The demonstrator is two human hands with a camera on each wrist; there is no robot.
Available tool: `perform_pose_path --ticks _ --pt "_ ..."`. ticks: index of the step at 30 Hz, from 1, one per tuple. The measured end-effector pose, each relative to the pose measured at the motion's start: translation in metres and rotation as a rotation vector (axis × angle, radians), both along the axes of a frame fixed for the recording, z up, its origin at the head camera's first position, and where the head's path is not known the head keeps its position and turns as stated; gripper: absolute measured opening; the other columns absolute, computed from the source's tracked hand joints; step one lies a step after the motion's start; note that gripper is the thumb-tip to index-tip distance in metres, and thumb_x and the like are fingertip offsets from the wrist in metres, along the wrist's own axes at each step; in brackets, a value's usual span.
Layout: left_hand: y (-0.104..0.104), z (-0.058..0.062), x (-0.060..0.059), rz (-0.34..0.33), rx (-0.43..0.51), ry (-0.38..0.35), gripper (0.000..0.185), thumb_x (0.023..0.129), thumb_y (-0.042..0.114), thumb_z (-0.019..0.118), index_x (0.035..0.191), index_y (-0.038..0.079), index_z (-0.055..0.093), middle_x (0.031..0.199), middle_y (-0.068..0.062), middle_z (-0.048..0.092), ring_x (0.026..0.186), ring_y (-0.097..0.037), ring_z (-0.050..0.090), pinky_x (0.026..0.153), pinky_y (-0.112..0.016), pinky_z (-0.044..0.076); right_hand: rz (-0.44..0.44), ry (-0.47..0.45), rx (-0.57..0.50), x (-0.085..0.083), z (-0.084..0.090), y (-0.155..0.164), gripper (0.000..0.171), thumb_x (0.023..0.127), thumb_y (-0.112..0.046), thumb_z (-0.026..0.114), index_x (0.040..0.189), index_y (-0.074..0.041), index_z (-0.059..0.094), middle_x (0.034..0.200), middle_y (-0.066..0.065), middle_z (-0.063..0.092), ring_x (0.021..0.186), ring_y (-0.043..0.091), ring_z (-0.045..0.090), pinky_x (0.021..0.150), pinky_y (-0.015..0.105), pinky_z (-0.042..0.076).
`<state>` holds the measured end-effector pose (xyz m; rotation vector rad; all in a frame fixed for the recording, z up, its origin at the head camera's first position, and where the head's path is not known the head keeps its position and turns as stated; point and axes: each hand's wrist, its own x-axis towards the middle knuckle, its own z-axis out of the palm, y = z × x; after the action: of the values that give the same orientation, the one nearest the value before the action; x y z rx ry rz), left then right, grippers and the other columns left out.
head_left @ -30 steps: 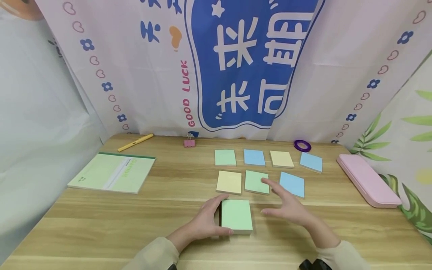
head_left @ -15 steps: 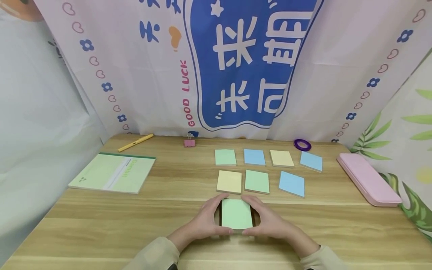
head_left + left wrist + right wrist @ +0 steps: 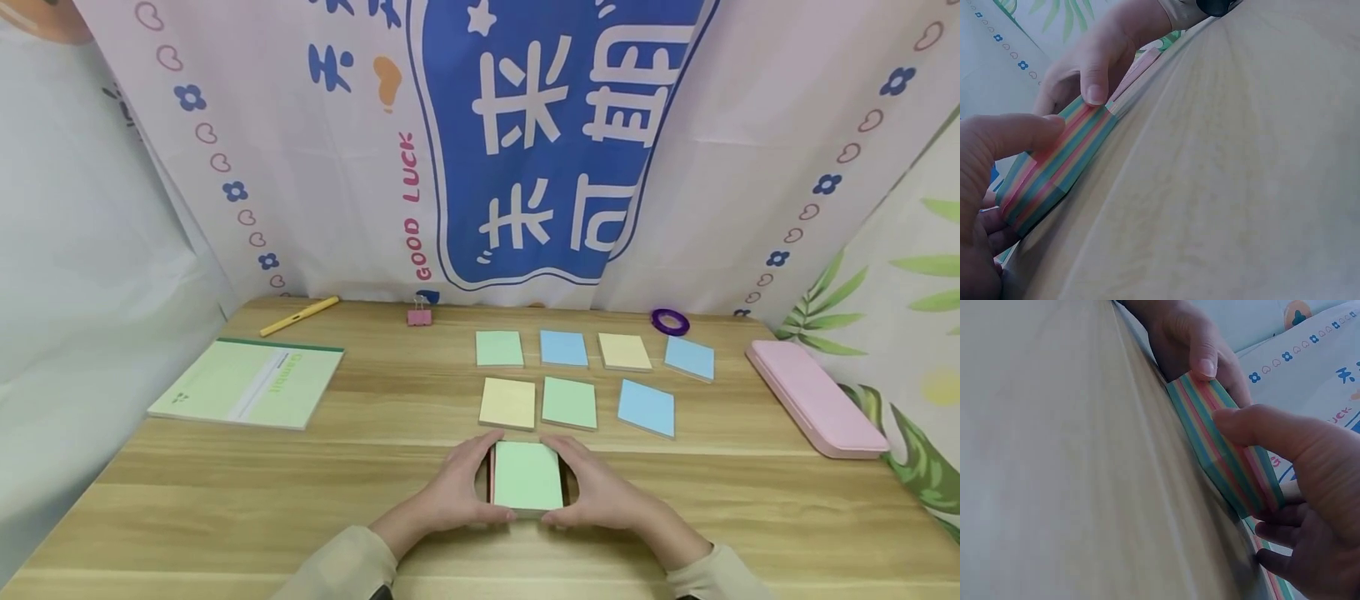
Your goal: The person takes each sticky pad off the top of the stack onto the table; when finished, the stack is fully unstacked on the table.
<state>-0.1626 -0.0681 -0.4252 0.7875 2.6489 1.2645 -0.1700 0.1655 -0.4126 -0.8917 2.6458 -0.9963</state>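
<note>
A thick pad of sticky notes (image 3: 527,475), green on top with striped coloured layers along its side (image 3: 1060,164) (image 3: 1225,447), lies on the wooden table (image 3: 225,500) near the front. My left hand (image 3: 457,492) grips its left side, thumb on the near edge (image 3: 1016,134). My right hand (image 3: 600,493) grips its right side, thumb likewise on the near edge (image 3: 1260,428). Beyond it lie single notes in two rows: a yellow one (image 3: 507,403), a green one (image 3: 569,402) and a blue one (image 3: 647,407) nearest.
A green notebook (image 3: 251,383) lies at the left, a yellow pen (image 3: 299,316) behind it. A pink binder clip (image 3: 419,315) and purple tape ring (image 3: 670,322) sit by the backdrop. A pink case (image 3: 816,400) lies at the right edge.
My right hand came back from over the green and blue notes and closed on the right side of the pad. The left hand kept its hold.
</note>
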Motion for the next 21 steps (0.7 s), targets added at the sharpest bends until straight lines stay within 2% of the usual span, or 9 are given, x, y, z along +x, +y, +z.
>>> perform_pose_path --ticks 5,10,15,17,21 --pt "0.0 -0.001 0.0 0.0 -0.032 0.016 0.095 0.06 0.042 0.074 0.134 0.007 0.026 0.131 -0.006 0.033 0.12 -0.027 0.023 0.096 -0.047 0.015 -0.013 0.031 0.028 0.0 0.002 0.006 0.094 0.062 -0.05 0.07 0.132 -0.003 0.028 0.129 0.012 0.032 0.116 0.03 0.031 0.089 0.049 0.029" --pt "0.001 -0.002 0.0 0.004 -0.036 0.03 0.094 0.058 0.039 0.075 0.133 0.006 0.027 0.129 -0.005 0.035 0.12 -0.026 0.024 0.096 -0.045 0.015 -0.05 0.01 -0.001 0.0 0.003 0.017 0.092 0.062 -0.047 0.071 0.132 -0.004 0.029 0.129 0.012 0.033 0.116 0.031 0.031 0.088 0.05 0.029" --pt "0.002 -0.001 -0.001 0.008 -0.045 0.046 0.094 0.057 0.036 0.075 0.132 0.006 0.028 0.129 -0.006 0.035 0.119 -0.026 0.025 0.097 -0.045 0.015 -0.068 -0.101 -0.191 0.0 0.003 0.029 0.086 0.062 -0.031 0.076 0.129 -0.001 0.032 0.129 0.015 0.033 0.115 0.032 0.032 0.091 0.048 0.026" --pt "0.002 -0.001 -0.001 0.006 -0.054 0.051 0.093 0.057 0.036 0.076 0.132 0.006 0.029 0.128 -0.006 0.035 0.119 -0.026 0.026 0.096 -0.045 0.015 -0.043 -0.148 -0.29 0.0 0.004 0.033 0.082 0.062 -0.022 0.077 0.127 0.003 0.033 0.125 0.018 0.036 0.113 0.032 0.035 0.093 0.041 0.028" --pt "0.001 -0.001 0.0 0.002 -0.076 0.061 0.091 0.057 0.037 0.075 0.13 0.005 0.031 0.128 -0.007 0.035 0.119 -0.026 0.027 0.096 -0.045 0.016 0.002 -0.138 -0.416 -0.002 0.009 0.044 0.078 0.062 -0.01 0.076 0.122 0.013 0.032 0.12 0.025 0.038 0.112 0.039 0.035 0.09 0.026 0.03"
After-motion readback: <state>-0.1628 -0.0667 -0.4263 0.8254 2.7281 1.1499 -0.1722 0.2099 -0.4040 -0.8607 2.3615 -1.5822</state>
